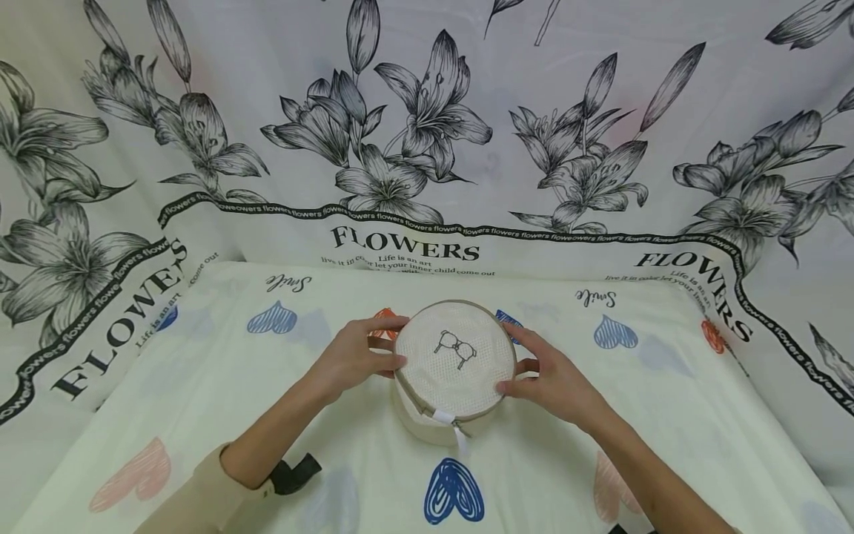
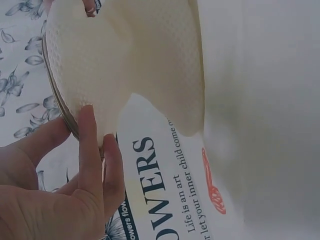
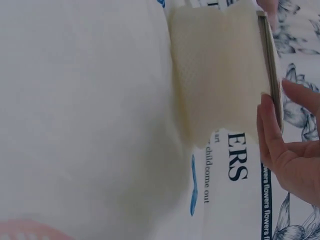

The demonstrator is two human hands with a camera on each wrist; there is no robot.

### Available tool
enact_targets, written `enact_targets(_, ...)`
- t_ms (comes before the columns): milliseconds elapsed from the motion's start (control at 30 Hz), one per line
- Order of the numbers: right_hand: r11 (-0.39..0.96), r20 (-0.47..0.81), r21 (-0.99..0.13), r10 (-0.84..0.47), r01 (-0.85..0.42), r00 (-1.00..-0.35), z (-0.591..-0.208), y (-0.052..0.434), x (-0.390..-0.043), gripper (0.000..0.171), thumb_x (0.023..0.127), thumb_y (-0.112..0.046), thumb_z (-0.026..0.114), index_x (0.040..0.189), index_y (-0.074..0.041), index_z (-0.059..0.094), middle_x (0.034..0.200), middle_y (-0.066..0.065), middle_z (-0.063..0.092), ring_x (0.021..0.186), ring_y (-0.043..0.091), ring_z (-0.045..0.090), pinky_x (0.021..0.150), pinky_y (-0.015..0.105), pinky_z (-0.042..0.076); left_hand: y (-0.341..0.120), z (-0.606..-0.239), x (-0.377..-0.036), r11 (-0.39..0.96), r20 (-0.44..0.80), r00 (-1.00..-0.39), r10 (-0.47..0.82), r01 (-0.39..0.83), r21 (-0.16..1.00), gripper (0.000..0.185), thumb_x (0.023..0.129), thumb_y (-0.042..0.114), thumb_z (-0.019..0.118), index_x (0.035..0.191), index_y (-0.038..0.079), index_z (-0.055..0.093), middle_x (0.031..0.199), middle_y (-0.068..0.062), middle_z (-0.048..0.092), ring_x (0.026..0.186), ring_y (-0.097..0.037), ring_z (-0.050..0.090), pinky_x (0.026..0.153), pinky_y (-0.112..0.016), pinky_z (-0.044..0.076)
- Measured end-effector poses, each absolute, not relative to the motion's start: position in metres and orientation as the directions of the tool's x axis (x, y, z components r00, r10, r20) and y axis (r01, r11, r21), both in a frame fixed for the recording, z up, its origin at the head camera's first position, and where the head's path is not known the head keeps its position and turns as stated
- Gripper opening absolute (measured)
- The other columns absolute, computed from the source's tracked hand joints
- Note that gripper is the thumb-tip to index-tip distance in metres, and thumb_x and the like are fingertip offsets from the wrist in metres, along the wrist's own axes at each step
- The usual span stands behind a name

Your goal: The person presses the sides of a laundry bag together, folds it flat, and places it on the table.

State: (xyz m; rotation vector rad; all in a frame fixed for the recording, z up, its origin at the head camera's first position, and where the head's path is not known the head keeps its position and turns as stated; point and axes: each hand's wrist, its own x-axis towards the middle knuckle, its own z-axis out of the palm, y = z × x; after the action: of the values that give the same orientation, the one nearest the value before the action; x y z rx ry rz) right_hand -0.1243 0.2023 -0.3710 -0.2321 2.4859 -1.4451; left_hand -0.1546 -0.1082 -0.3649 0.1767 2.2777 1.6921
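One mesh pouch (image 1: 454,363), round, zipped, on heart-print sheet (image 1: 600,445). Two hands: left hand (image 1: 350,357) and right hand (image 1: 554,382) grasp rim, fingers curled around it.

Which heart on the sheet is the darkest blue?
The scribbled heart nearest the camera, just below the round mesh bag. It is deep blue; the blue hearts farther back look paler, and the others are pink or orange.

My head cam looks down from above; both wrist cams sit close, side-on, sharing round cream mesh zip pouch (image 1: 454,363).
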Motion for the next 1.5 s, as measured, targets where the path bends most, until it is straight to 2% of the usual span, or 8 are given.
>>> enact_targets(100,0.475,-0.152,-0.880,-0.280,0.001,-0.948,-0.372,0.202,-0.124,0.098,0.079,-0.017,0.085,0.158,-0.027,0.028,0.146,0.010,0.041,0.099,0.023,0.063,0.078,0.030,0.057,-0.109,-0.366,-0.153,0.289,-0.162,-0.955,0.247,-0.087,0.953,0.056,0.080,-0.004,0.078,0.133,0.007,0.062,0.124,-0.015,0.064,0.103,-0.025,0.068,0.072,-0.035,0.061)
enact_targets(233,0.477,-0.166,-0.879,-0.308,-0.001,-0.937,-0.373,0.202,-0.123,0.101,0.079,-0.016,0.085,0.159,-0.028,0.025,0.117,0.013,0.058,0.088,0.021,0.066,0.074,0.028,0.056,-0.110,-0.367,-0.151,0.301,-0.177,-0.953,0.245,-0.098,0.948,0.057,0.081,-0.003,0.078,0.135,0.008,0.062,0.127,-0.014,0.063,0.109,-0.026,0.066,0.076,-0.034,0.060)
enact_targets(333,0.479,-0.158,-0.877,-0.341,-0.027,-0.927,-0.372,0.203,-0.124,0.104,0.078,-0.016,0.086,0.160,-0.026,0.021,0.101,0.013,0.062,0.082,0.020,0.067,0.071,0.027,0.055,-0.111,-0.367,-0.150,0.366,-0.175,-0.951,0.254,-0.072,0.928,0.059,0.081,0.002,0.079,0.137,0.011,0.061,0.129,-0.010,0.063,0.111,-0.024,0.065,0.081,-0.035,0.058)
enact_targets(667,0.515,-0.090,-0.850,-0.349,-0.110,-0.933,-0.382,0.199,-0.125,0.114,0.071,-0.016,0.091,0.160,-0.017,0.020,0.104,0.011,0.057,0.078,0.018,0.063,0.065,0.026,0.055,-0.109,-0.374,-0.155,0.435,-0.133,-0.960,0.246,-0.013,0.900,0.061,0.081,0.005,0.081,0.138,0.010,0.060,0.130,-0.008,0.063,0.112,-0.025,0.064,0.082,-0.035,0.056)
enact_targets(867,0.568,-0.061,-0.809,-0.338,-0.152,-0.939,-0.384,0.196,-0.124,0.114,0.069,-0.017,0.092,0.159,-0.014,0.022,0.093,0.006,0.059,0.072,0.015,0.061,0.061,0.025,0.052,-0.107,-0.381,-0.153,0.385,-0.147,-0.965,0.218,-0.053,0.921,0.056,0.080,0.001,0.081,0.132,0.007,0.063,0.122,-0.011,0.066,0.099,-0.023,0.069,0.072,-0.033,0.061)
enact_targets(1100,0.611,-0.062,-0.776,-0.325,-0.159,-0.944,-0.389,0.194,-0.124,0.113,0.070,-0.021,0.092,0.159,-0.014,0.022,0.081,0.002,0.060,0.070,0.014,0.059,0.061,0.025,0.050,-0.105,-0.382,-0.151,0.392,-0.166,-0.964,0.209,-0.073,0.917,0.060,0.080,-0.001,0.079,0.136,0.007,0.060,0.108,-0.015,0.069,0.077,-0.020,0.072,0.066,-0.033,0.061)
enact_targets(1333,0.630,-0.077,-0.763,-0.309,-0.143,-0.948,-0.392,0.192,-0.122,0.113,0.070,-0.022,0.092,0.159,-0.019,0.023,0.080,-0.001,0.063,0.069,0.014,0.061,0.062,0.027,0.052,-0.104,-0.386,-0.151,0.397,-0.129,-0.975,0.181,-0.047,0.917,0.057,0.079,-0.002,0.080,0.132,0.006,0.061,0.119,-0.012,0.065,0.094,-0.022,0.070,0.068,-0.032,0.061)
enact_targets(1500,0.667,-0.086,-0.732,-0.297,-0.142,-0.951,-0.394,0.193,-0.119,0.113,0.069,-0.020,0.092,0.159,-0.015,0.024,0.079,-0.002,0.061,0.070,0.012,0.059,0.063,0.025,0.052,-0.103,-0.388,-0.150,0.470,-0.101,-0.980,0.169,-0.010,0.883,0.050,0.080,0.003,0.081,0.128,0.008,0.066,0.115,-0.009,0.070,0.092,-0.020,0.071,0.068,-0.030,0.060)
